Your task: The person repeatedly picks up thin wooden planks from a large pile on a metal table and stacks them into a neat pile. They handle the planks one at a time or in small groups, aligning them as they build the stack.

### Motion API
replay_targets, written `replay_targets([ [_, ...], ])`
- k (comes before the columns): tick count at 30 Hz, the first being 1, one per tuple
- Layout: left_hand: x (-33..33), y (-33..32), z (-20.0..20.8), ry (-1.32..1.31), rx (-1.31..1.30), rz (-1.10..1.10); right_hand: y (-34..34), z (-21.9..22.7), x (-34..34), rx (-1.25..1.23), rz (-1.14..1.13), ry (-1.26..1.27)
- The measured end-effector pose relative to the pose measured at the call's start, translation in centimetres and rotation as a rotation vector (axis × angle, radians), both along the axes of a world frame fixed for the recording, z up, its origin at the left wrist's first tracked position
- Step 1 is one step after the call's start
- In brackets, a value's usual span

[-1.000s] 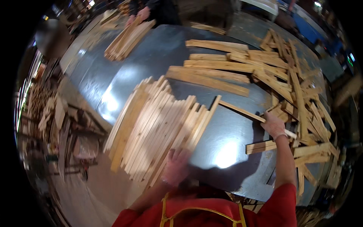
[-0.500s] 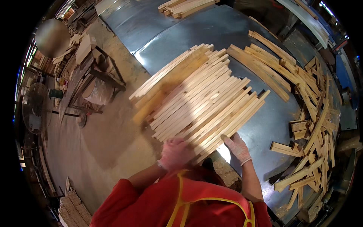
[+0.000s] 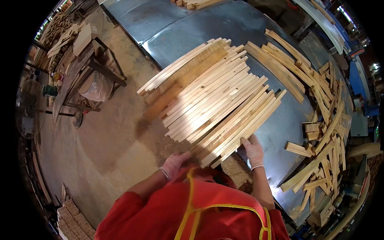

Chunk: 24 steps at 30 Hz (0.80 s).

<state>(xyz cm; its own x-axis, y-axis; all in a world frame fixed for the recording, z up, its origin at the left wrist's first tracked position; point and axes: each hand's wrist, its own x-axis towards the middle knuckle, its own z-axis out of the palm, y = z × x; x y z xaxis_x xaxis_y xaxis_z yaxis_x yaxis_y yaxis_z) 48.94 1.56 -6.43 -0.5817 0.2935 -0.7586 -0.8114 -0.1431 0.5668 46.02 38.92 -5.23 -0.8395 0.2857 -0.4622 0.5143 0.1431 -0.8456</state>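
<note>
A big bundle of pale wooden slats (image 3: 216, 96) is lifted off the grey metal table (image 3: 224, 28) and hangs partly over the floor. My left hand (image 3: 173, 164), in a white glove, grips the near left end of the bundle from below. My right hand (image 3: 253, 151), also gloved, holds the near right end of the slats. The slats fan out away from me toward the upper left. My red sleeves and an orange-strapped apron fill the lower edge.
Loose slats (image 3: 324, 132) lie scattered along the table's right side. A second stack (image 3: 196, 3) sits at the table's far end. To the left stand a wooden frame with a white sack (image 3: 96, 86), a fan (image 3: 30, 112) and timber piles on a dusty floor.
A second ago the slats lay on the table, my right hand reaching among the loose pieces. Now both hands hold the bundle's near ends, and the view has swung left toward the floor.
</note>
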Motion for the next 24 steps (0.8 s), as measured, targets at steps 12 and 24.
replay_targets([
  [12,-4.2,2.8,8.6,0.3,-0.131,-0.079,-5.8,5.1,-8.4,-0.815,-0.408,0.17],
  [24,0.2,6.2,-0.7,-0.107,-0.003,-0.432,4.0,-6.6,5.0,-0.036,-0.508,0.025],
])
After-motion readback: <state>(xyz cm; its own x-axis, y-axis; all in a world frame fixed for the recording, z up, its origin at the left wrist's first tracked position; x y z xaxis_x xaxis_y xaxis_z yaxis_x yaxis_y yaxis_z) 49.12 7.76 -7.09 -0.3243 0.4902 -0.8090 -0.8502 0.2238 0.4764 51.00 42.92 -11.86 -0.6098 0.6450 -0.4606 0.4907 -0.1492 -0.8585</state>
